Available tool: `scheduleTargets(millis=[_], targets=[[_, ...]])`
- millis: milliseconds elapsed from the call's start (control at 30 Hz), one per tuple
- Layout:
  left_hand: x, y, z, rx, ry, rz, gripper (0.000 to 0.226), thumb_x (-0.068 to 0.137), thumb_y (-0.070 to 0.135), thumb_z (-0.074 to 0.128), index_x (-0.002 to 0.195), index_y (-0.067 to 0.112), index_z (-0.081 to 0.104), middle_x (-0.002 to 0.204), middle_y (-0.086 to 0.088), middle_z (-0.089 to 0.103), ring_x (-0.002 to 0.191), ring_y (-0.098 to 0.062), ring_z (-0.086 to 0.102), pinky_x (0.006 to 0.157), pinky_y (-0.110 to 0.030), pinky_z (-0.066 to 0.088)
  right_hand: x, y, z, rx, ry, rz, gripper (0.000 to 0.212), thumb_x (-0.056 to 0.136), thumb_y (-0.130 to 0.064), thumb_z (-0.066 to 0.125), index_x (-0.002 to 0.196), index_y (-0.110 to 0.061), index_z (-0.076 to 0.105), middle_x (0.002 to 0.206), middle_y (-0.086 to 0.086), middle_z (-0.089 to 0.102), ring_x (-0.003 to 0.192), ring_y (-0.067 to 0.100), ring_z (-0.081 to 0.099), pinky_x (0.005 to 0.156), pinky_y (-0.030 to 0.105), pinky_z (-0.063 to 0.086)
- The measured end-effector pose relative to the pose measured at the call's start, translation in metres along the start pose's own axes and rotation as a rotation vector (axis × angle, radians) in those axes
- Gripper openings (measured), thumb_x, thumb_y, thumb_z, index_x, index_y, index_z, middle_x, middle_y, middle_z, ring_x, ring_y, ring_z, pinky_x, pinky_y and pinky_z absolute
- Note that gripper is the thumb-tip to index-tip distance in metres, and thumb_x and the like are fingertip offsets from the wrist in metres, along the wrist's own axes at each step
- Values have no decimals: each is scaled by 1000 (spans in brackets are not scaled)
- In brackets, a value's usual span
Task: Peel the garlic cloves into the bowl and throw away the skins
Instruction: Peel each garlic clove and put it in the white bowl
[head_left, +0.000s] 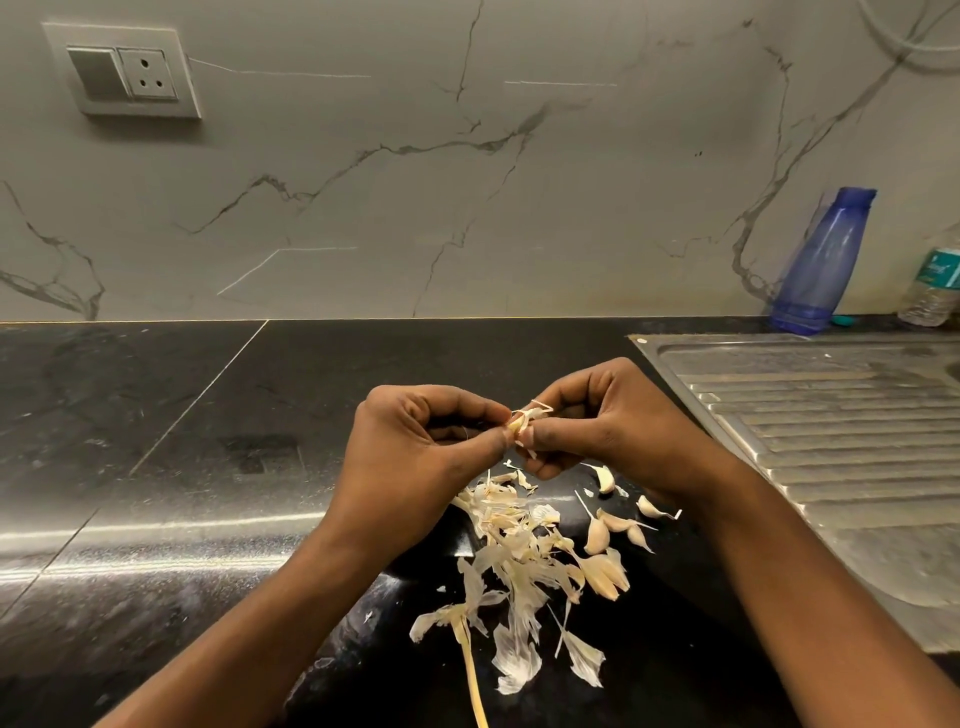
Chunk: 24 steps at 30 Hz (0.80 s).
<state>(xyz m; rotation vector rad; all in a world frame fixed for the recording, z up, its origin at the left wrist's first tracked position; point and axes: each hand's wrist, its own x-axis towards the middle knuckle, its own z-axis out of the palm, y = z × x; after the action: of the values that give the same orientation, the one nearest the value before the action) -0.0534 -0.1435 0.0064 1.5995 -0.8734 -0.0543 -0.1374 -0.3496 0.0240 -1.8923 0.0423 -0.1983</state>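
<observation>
Above the worktop (156, 441), left hand (415, 447) and right hand (613, 421) pinch one garlic clove (516, 426) mid-peel; next, the skin (537, 411) probably needs pulling free.

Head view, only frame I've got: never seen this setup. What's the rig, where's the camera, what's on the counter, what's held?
No machine here: a person works bare-handed, and the one camera sits on their head, looking forward and down. The left hand and right hand both pinch one garlic clove above the black counter, its skin partly peeled back. Below them lies a pile of loose skins, with a few unpeeled cloves to its right. A steel drainboard and blue bottle sit further right. No bowl shows.
</observation>
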Motion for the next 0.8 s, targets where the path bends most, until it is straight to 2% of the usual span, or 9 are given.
scheduleTargets(millis=[133,367,500,633,800], targets=[[0,0,-1,13,-16,0,14,82,10,85,95,14,83,87,3,81,79,-18,78,72,-29,65,0,0,-1,-11,-10,2,11,92,-3,76,102,-1,79,90,17,80,83,32,79,75,36,66],[1,3,-2,-19,-5,-30,13,81,8,86,94,12,83,86,2,82,79,-19,79,76,-34,66,-1,1,-2,-21,12,-36,8,91,-5,76,98,-4,80,90,17,80,83,35,79,80,44,66],[0,3,-1,13,-18,-28,12,82,13,85,94,15,84,85,3,81,78,-20,78,73,-36,67,-2,1,-4,-11,-21,-5,27,81,-21,81,101,-4,81,93,17,80,86,36,79,79,42,66],[-1,3,0,28,-17,-23,11,81,14,86,92,17,84,83,4,81,76,-20,78,71,-35,66,-1,2,-2,-64,-16,-22,14,90,-10,78,101,-2,81,90,15,80,84,35,79,79,43,66],[-1,5,0,44,-27,-28,12,80,11,86,88,20,83,81,5,81,74,-15,78,69,-25,63,-1,2,-1,-96,-23,-53,11,94,-6,75,102,-2,81,89,15,81,83,35,79,79,43,67]])
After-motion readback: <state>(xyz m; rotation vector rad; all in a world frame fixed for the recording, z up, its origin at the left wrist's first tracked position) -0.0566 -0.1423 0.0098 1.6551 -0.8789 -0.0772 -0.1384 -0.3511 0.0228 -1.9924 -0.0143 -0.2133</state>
